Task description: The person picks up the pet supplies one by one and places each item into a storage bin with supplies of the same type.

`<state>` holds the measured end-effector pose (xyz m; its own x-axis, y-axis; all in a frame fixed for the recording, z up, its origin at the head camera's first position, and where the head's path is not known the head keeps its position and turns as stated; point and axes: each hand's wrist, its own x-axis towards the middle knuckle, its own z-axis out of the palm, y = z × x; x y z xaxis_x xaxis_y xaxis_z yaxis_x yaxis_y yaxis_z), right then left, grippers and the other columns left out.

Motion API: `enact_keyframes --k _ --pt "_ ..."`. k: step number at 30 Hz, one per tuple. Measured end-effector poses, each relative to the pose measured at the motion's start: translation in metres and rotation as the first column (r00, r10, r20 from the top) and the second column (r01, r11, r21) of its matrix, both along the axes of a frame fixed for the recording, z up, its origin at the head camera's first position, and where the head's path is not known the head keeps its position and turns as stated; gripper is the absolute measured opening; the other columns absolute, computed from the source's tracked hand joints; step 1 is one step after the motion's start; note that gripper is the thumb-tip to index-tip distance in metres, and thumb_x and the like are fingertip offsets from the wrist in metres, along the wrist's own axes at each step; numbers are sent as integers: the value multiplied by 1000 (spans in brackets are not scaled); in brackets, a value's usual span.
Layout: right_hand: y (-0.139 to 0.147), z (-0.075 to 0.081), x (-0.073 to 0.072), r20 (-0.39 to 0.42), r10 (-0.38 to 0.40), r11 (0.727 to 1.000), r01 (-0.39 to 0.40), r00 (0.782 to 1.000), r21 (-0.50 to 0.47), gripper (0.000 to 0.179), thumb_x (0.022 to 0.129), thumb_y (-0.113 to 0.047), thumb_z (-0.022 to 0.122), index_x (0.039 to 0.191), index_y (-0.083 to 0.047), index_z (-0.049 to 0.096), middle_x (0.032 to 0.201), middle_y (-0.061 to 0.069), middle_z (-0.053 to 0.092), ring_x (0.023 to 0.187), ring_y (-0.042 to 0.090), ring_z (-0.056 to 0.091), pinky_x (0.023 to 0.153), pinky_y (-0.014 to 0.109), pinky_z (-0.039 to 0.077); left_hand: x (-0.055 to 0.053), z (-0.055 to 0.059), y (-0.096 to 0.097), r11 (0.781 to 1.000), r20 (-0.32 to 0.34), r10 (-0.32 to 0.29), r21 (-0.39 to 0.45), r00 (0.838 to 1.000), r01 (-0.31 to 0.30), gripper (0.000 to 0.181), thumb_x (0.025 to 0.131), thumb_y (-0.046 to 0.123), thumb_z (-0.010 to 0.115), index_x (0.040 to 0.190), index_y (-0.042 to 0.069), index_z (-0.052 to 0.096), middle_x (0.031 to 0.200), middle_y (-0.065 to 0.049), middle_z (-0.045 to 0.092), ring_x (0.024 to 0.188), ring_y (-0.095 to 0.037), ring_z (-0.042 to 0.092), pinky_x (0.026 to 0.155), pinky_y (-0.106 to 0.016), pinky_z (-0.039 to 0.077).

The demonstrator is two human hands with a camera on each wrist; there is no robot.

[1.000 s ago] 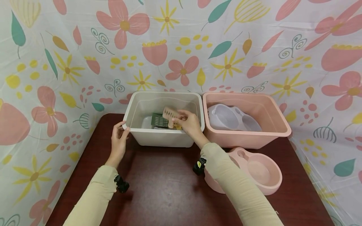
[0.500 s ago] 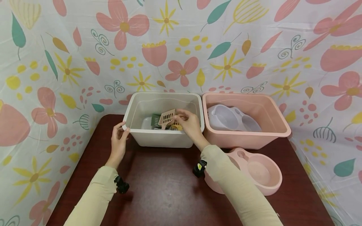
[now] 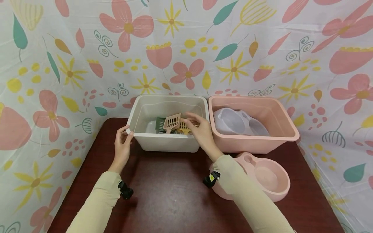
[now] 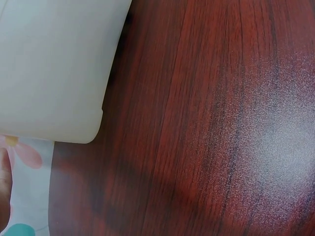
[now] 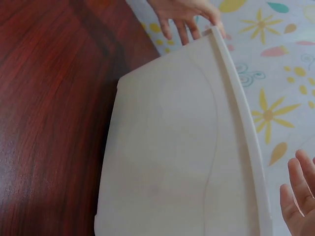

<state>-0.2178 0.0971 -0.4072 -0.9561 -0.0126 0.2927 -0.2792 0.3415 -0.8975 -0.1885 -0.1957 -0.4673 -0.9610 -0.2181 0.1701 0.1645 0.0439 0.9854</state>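
Observation:
A white litter box (image 3: pixel 163 143) stands on the table, with several litter scoops inside. My left hand (image 3: pixel 121 145) holds its front left corner between thumb and fingers. A beige slotted scoop (image 3: pixel 172 123) leans uppermost in the box, over a dark green scoop (image 3: pixel 160 123) and a yellow scoop (image 3: pixel 184 129). Over the right part of the box, my right hand (image 3: pixel 202 132) is apart from the beige scoop, its fingers loosely bent and holding nothing. In the right wrist view, fingertips of the right hand (image 5: pixel 301 191) show beyond the white rim. The left wrist view shows mostly the box's outer wall (image 4: pixel 54 69).
To the right stands a pink litter box (image 3: pixel 247 143) containing a lavender double pet bowl (image 3: pixel 233 121). A pink double bowl (image 3: pixel 269 178) lies before it, partly behind my right forearm. A flower-patterned curtain (image 3: pixel 186 42) hangs behind the brown table (image 3: pixel 172 194).
My right hand turned the beige scoop and laid it on the others, let go of it, and drew back to the right. The left hand stayed at the corner.

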Motion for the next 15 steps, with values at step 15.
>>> enact_keyframes --k 15 --pt "28 10 30 9 2 1000 -2 1000 -22 36 95 -22 69 128 -10 66 108 10 70 93 21 65 84 36 50 -15 -32 -8 1000 -16 27 -14 1000 -27 39 104 15 52 141 7 44 112 3 51 102 -11 52 80 -24 43"
